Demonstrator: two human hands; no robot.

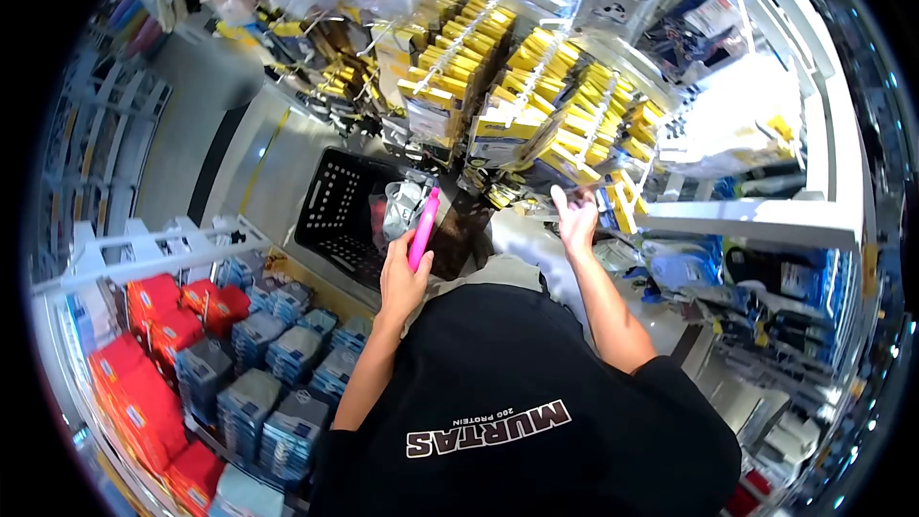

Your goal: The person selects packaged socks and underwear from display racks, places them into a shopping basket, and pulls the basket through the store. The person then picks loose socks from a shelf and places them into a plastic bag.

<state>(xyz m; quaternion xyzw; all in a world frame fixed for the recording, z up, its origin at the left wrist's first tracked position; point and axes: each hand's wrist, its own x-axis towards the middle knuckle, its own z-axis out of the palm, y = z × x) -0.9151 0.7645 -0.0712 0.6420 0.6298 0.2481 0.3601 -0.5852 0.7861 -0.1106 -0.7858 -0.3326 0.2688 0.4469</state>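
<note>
My left hand point(404, 275) is closed round a long bright pink, stick-like tool point(424, 230). Its far tip is beside a grey, clear-wrapped item point(403, 208), and I cannot tell whether they touch. Below that lies a black perforated basket point(322, 211) with some goods inside. My right hand point(576, 222) is raised at the hanging display, thumb stretched up and apart from the partly hidden fingers. Yellow-topped packets point(574, 139) hang in rows on hooks just beyond it. One yellow packet point(620, 201) hangs right beside this hand; contact with it is unclear.
At lower left, a shelf holds red packs point(144, 402) and grey-blue packs point(258, 412) in stacks. A white shelf rail point(756, 218) juts in on the right, above blue packaged goods point(684, 263). The aisle floor point(263, 158) runs to the left.
</note>
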